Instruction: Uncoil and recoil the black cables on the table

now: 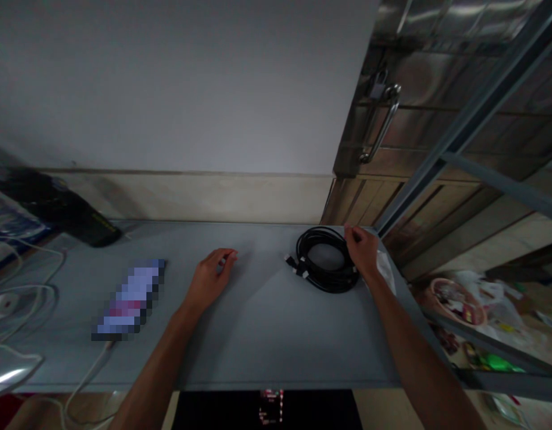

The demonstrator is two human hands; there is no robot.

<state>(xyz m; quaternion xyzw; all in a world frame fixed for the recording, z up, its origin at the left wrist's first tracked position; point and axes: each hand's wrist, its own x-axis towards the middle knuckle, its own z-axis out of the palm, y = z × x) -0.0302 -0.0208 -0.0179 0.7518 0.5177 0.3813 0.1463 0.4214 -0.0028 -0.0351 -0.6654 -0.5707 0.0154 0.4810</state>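
A coil of black cable (pixel 309 258) lies on the grey tabletop, its dark plugs with pale tips pointing left. My right hand (pixel 361 246) is at the coil's upper right edge, thumb and fingers drawn together; whatever they grip, if anything, is hidden. Beside that wrist a piece of clear plastic (pixel 385 272) lies partly under my forearm. My left hand (pixel 212 275) hovers over or rests on the table, left of the coil and apart from it. Its thumb and forefinger meet in a pinch, and nothing shows between them.
A phone (pixel 131 301) with a blurred-out screen lies at left, a cable (pixel 91 369) plugged into its lower end. Behind it a black bottle-like object (pixel 90 224) lies tilted. White cords (pixel 36 292) loop along the left edge. A grey metal frame (pixel 430 173) rises at right, near a pink basket (pixel 438 292).
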